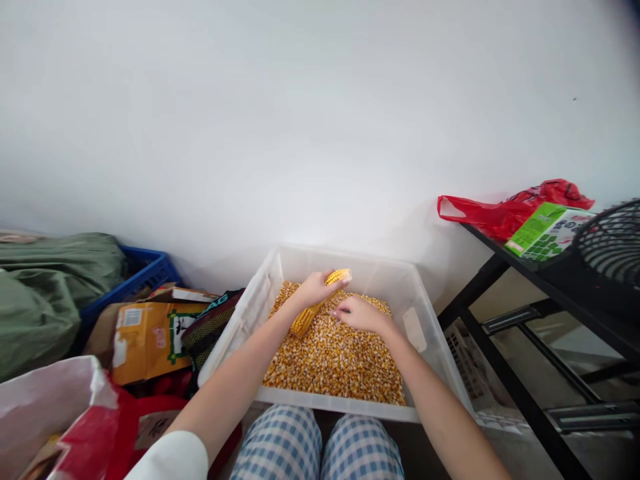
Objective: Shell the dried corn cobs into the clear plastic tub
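Observation:
My left hand is wrapped round a yellow ear of corn, whose pale end sticks out past my fingers. Below that hand a second corn cob lies on loose corn kernels. My right hand is closed just to the right, low over the kernels, with its fingertips pinched together. A small dark bit shows at those fingertips, too small to name. The kernels cover the floor of a translucent plastic bin in front of my knees.
To the left are a blue crate under green cloth, an orange package and a red-and-white bag. On the right, a black table carries a red plastic bag, a green box and a fan. A white wall stands behind.

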### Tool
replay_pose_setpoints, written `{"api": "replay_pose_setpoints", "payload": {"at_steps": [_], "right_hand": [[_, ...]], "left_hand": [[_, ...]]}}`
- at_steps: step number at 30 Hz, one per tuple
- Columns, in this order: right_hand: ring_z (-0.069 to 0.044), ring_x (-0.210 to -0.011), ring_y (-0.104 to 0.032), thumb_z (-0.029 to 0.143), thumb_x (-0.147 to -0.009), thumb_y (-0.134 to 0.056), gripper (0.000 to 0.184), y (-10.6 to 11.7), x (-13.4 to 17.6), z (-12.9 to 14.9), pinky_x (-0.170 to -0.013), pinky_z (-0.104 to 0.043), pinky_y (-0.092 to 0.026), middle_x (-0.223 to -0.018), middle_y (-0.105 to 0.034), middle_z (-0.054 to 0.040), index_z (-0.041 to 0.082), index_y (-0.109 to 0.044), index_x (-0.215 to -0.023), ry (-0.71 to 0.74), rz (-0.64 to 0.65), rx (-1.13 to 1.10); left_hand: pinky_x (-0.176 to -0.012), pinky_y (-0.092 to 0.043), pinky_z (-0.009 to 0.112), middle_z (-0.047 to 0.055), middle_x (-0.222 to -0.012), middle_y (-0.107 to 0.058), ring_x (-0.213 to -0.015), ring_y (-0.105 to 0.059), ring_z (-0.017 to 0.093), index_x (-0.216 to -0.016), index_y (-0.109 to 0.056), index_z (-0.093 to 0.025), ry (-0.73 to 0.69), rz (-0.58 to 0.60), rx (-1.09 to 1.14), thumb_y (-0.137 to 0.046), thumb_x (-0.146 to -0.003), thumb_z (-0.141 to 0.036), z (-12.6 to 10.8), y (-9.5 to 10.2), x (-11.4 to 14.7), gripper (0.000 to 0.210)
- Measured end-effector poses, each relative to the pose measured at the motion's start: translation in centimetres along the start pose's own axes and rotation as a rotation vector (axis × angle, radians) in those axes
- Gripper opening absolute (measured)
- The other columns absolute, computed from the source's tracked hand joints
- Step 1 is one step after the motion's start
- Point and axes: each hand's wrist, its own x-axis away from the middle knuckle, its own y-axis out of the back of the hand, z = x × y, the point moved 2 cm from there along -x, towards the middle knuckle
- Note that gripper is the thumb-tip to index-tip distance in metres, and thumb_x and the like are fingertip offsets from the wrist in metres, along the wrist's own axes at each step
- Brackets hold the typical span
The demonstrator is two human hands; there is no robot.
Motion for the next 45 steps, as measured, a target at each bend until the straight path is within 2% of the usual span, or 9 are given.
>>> {"api": "replay_pose_setpoints", "payload": {"at_steps": [4,7,16,31,33,37,39,42,45], "right_hand": [[-0.011,-0.057,-0.047,0.037,-0.085,-0.039,0.034,2.2,0.5,-0.1,-0.056,-0.021,-0.031,-0.062,-0.057,-0.0007,0.014,-0.058,-0.068,-0.024,-0.306,-0.092],[-0.012,-0.057,-0.046,0.041,-0.086,-0.037,0.038,3.2,0.7,-0.2,-0.056,-0.022,-0.032,-0.061,-0.056,-0.0012,0.014,-0.059,-0.071,-0.056,-0.47,-0.088],[-0.011,-0.054,-0.043,0.038,-0.086,-0.037,0.035,2.2,0.5,0.3,-0.054,-0.021,-0.029,-0.06,-0.055,-0.0008,0.015,-0.061,-0.076,-0.051,-0.455,-0.035],[-0.01,-0.053,-0.039,0.037,-0.085,-0.038,0.036,2.6,0.7,0.0,-0.052,-0.021,-0.027,-0.056,-0.048,0.0012,0.014,-0.056,-0.065,-0.016,-0.392,-0.037],[-0.01,-0.053,-0.039,0.036,-0.085,-0.038,0.035,2.5,0.8,0.1,-0.051,-0.021,-0.026,-0.055,-0.049,0.0012,0.014,-0.056,-0.064,-0.019,-0.379,-0.028],[-0.011,-0.052,-0.041,0.033,-0.085,-0.038,0.033,2.3,0.9,0.5,-0.051,-0.022,-0.025,-0.057,-0.053,0.0,0.015,-0.057,-0.066,-0.023,-0.379,0.015],[-0.011,-0.053,-0.042,0.033,-0.085,-0.038,0.032,2.1,0.8,0.7,-0.052,-0.022,-0.026,-0.058,-0.055,-0.0009,0.015,-0.057,-0.067,-0.035,-0.396,0.035],[-0.011,-0.052,-0.04,0.034,-0.086,-0.037,0.034,1.7,0.5,0.7,-0.052,-0.022,-0.026,-0.057,-0.053,-0.001,0.015,-0.057,-0.066,-0.062,-0.437,0.009],[-0.01,-0.049,-0.037,0.039,-0.085,-0.037,0.037,1.3,0.0,0.2,-0.05,-0.022,-0.026,-0.051,-0.045,0.0014,0.014,-0.056,-0.066,-0.096,-0.446,-0.12]], "left_hand": [[-0.053,-0.043,0.027,0.003,-0.064,-0.06,-0.058,-0.058,0.018,-0.096,-0.057,-0.014,0.273,0.04,0.359,-0.039,-0.074,-0.067,1.1,0.1,-0.3,0.06],[-0.046,-0.042,0.027,0.002,-0.056,-0.057,-0.049,-0.056,0.017,-0.104,-0.053,-0.014,0.362,0.09,0.542,-0.038,-0.073,-0.068,1.4,0.1,-0.4,0.064],[-0.048,-0.043,0.029,0.004,-0.058,-0.06,-0.05,-0.056,0.018,-0.104,-0.057,-0.013,0.313,0.127,0.586,-0.042,-0.071,-0.069,0.6,0.2,-0.1,0.067],[-0.045,-0.043,0.028,0.003,-0.054,-0.057,-0.046,-0.055,0.018,-0.093,-0.059,-0.014,0.321,0.164,0.499,-0.03,-0.072,-0.072,0.9,-0.1,-0.1,0.068],[-0.053,-0.045,0.029,0.004,-0.062,-0.061,-0.055,-0.058,0.018,-0.093,-0.061,-0.013,0.281,0.123,0.411,-0.03,-0.074,-0.07,0.6,0.1,-0.1,0.068],[-0.082,-0.043,0.031,0.005,-0.092,-0.066,-0.091,-0.058,0.022,-0.095,-0.063,-0.013,0.145,-0.024,0.242,-0.03,-0.078,-0.064,0.3,0.6,-0.3,0.063],[-0.086,-0.04,0.031,0.005,-0.095,-0.066,-0.096,-0.056,0.023,-0.094,-0.063,-0.014,0.119,-0.047,0.208,-0.03,-0.079,-0.062,0.3,0.5,-0.3,0.061],[-0.077,-0.045,0.031,0.006,-0.087,-0.066,-0.085,-0.06,0.023,-0.093,-0.062,-0.013,0.175,-0.062,0.225,-0.03,-0.079,-0.064,0.5,0.3,-0.2,0.061],[-0.057,-0.047,0.03,0.006,-0.072,-0.064,-0.061,-0.06,0.021,-0.099,-0.058,-0.013,0.314,0.009,0.38,-0.027,-0.077,-0.067,0.6,-0.2,0.0,0.067]]}}
